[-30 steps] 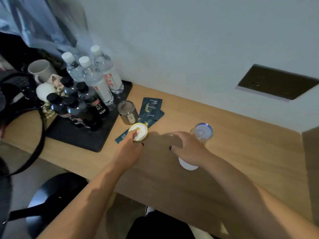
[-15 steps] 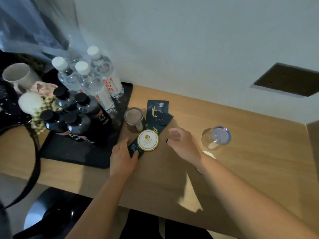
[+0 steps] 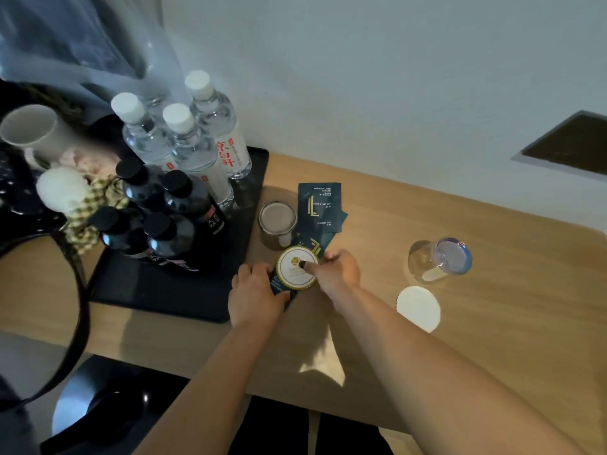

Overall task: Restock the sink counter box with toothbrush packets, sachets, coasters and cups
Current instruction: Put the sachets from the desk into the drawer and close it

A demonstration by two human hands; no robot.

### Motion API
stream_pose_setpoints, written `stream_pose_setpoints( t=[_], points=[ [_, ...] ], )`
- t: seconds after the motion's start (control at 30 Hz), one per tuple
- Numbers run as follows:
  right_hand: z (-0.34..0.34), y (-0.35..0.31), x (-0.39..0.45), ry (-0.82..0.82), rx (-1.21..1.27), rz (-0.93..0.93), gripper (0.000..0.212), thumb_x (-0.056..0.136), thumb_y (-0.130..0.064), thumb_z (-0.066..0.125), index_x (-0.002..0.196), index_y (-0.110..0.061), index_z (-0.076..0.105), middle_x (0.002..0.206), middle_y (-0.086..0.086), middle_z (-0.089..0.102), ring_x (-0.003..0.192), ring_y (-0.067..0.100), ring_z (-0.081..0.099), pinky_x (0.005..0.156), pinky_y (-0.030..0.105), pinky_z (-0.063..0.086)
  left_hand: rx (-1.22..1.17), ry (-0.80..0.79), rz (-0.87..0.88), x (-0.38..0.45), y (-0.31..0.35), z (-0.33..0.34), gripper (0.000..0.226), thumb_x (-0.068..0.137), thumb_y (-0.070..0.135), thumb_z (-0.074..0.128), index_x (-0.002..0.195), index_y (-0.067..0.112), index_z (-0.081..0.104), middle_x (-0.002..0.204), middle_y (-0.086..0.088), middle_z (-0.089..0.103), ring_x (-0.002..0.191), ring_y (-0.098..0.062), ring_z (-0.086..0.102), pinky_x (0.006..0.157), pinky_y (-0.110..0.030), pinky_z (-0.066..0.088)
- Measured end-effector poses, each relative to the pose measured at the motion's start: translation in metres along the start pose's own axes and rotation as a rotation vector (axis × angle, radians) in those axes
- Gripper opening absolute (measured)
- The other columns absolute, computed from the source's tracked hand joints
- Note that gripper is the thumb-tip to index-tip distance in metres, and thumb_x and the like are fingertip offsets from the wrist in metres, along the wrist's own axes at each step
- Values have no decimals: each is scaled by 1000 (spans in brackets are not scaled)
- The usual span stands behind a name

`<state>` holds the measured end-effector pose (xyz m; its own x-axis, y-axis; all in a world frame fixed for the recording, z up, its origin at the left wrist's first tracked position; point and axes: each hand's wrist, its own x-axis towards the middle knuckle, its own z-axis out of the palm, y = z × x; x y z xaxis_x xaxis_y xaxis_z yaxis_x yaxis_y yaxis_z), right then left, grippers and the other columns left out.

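- Head view, frame centre: a round gold-rimmed coaster [image 3: 296,267] lies on dark sachets [image 3: 319,205].
- Right hand [image 3: 338,270] pinches the coaster's right edge, thumb on top.
- Left hand [image 3: 254,295] grips the lowest sachet's near end.
- Tipped glass cup [image 3: 438,260] and white coaster [image 3: 418,308] lie at right.

This looks like a hotel guest room. A wooden bench [image 3: 460,323] runs along a plain pale wall, and on it a black tray [image 3: 170,290] holds complimentary-style drinks: clear water bottles [image 3: 197,149] with white caps and dark bottles [image 3: 184,205] with black caps. Beside the tray lie dark teal amenity sachets [image 3: 320,205], one printed "shower cap", a round gold-rimmed coaster [image 3: 294,269], a plain white coaster [image 3: 418,307] and glass cups [image 3: 437,261]. A white mug [image 3: 33,131] stands at far left.
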<state>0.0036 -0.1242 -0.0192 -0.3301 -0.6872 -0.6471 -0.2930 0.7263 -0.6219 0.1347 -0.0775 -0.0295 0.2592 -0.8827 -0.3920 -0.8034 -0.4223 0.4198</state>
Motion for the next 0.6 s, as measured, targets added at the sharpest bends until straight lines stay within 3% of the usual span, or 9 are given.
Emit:
stream_pose_setpoints(
  t=[0.17, 0.27, 0.37, 0.47, 0.6],
  points=[
    [4, 0, -1, 9, 72, 91, 26, 70, -17, 81, 69, -22, 56, 80, 0, 63, 82, 21, 64, 80, 39, 57, 77, -169, -83, 15, 10, -7, 62, 60, 42, 84, 110, 15, 59, 112, -8, 60, 107, -28, 56, 79, -38, 52],
    [-15, 5, -6, -59, 284, 115, 18, 78, -11, 76, 72, -16, 60, 72, 1, 59, 65, 14, 56, 62, 29, 56, 69, -316, -101, 14, 11, -8, 54, 62, 43, 81, 104, 15, 61, 103, -8, 66, 96, -27, 63, 73, -34, 52],
    [-48, 20, -9, -40, 454, 173, 11, 83, -10, 72, 84, -10, 62, 65, 6, 56, 54, 13, 52, 49, 21, 49, -55, -372, -59, 7, 6, -4, 44, 69, 35, 77, 104, 13, 62, 103, -10, 68, 93, -27, 64, 73, -33, 52],
    [-75, 40, -3, 107, 581, 288, 11, 83, -5, 69, 84, -8, 59, 62, 8, 55, 50, 14, 50, 40, 18, 49, -208, -418, -42, -6, 5, 2, 47, 73, 25, 78, 116, 15, 61, 109, -6, 69, 99, -24, 64, 79, -31, 51],
    [-88, 59, 4, 178, 433, 260, 22, 81, -6, 72, 73, -9, 52, 59, 11, 55, 47, 20, 53, 54, 30, 52, -573, -588, -145, -30, 4, 9, 47, 80, 18, 77, 120, 21, 53, 111, -3, 67, 97, -17, 65, 74, -30, 55]
  ],
)
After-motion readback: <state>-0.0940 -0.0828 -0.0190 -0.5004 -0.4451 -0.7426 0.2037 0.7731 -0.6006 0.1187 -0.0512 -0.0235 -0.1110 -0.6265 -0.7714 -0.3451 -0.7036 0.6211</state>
